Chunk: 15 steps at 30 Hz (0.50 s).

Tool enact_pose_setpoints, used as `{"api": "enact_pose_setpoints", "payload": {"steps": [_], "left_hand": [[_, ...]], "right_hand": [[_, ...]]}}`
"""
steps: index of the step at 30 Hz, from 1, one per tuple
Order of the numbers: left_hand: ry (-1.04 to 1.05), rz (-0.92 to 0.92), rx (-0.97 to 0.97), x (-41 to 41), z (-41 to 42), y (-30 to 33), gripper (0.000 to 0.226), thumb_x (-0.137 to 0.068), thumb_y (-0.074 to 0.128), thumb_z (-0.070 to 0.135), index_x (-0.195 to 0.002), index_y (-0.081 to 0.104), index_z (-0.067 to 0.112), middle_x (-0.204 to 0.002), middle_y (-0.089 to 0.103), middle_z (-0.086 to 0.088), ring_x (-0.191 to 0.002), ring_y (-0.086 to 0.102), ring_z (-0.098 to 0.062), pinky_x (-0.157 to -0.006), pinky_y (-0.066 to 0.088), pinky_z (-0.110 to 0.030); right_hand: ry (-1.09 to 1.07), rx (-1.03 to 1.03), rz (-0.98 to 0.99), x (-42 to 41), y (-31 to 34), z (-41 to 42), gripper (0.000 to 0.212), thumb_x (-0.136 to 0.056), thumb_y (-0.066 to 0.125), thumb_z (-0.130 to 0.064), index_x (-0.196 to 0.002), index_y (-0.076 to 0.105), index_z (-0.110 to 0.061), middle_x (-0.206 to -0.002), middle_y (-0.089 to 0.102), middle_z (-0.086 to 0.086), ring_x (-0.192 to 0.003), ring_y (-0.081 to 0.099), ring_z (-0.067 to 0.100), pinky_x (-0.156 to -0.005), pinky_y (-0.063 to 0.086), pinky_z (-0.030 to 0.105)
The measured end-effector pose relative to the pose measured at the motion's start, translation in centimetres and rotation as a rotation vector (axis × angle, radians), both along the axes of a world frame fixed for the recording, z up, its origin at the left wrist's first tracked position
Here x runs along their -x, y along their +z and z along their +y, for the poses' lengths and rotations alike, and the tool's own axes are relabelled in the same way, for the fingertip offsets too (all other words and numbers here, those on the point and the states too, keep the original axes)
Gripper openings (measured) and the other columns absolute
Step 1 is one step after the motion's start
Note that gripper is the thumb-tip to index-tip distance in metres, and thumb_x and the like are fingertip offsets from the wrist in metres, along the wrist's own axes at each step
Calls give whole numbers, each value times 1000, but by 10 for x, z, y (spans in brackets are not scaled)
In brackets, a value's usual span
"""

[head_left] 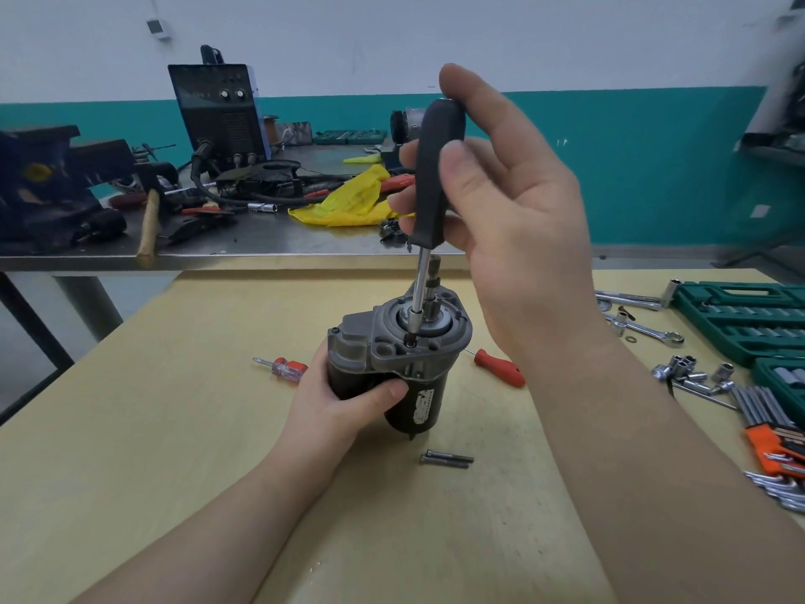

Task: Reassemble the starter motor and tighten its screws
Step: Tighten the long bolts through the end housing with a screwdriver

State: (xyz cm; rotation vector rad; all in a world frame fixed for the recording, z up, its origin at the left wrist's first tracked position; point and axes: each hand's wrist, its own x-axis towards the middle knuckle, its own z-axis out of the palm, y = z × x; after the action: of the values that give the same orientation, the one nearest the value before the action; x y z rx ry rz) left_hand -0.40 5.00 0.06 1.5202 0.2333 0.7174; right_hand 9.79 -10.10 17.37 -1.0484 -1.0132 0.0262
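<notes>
The starter motor (394,364) stands on end near the middle of the wooden table (174,429), its grey cast nose housing up and its black cylindrical body down, so its long axis runs close to vertical. The left hand (335,398) wraps the black body from the person's left, thumb across the front just under the housing flange, holding it upright.

The right hand (492,202) is raised well above the motor and holds the black handle of a nut driver (429,220). The thumb presses the near face of the handle, the fingertips show at its far side, and the index finger curls over the top end. The palm is loose rather than clenched, a fingertip hold suited to spinning.

The relation that matters is the driver's line. Its bright shank drops from the handle down and slightly left, and the socket tip sits on a screw (410,341) in the housing flange, just beside the central pinion shaft. The tool leans a little off the motor's own axis, with the handle tilted toward the right hand. Any coming turn probably wants the shank kept in line with the screw so the socket does not ride off.

2 long bolts (446,459) lie loose on the table just in front of the motor, likely not yet fitted.
</notes>
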Motion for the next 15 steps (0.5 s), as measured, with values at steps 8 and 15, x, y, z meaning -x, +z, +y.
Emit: {"api": "enact_pose_setpoints", "payload": {"steps": [8,15], "left_hand": [[-2,12,-18,0,1,-1,64,-70,96,32,-128,70,37,-130,76,-4,-121,73,-26,-102,58,-61],[-6,5,2,0,0,0,73,-65,101,49,-130,69,36,-131,76,-4,-121,73,-26,-98,59,-54]], "right_hand": [[-24,-29,14,0,-3,4,32,-109,58,-13,-138,62,-23,-103,72,-1,-102,73,38,-84,66,49],[-147,-36,-24,0,-1,2,37,-100,72,-8,-129,59,-28,-102,70,7,-91,75,29,-72,66,36]]}}
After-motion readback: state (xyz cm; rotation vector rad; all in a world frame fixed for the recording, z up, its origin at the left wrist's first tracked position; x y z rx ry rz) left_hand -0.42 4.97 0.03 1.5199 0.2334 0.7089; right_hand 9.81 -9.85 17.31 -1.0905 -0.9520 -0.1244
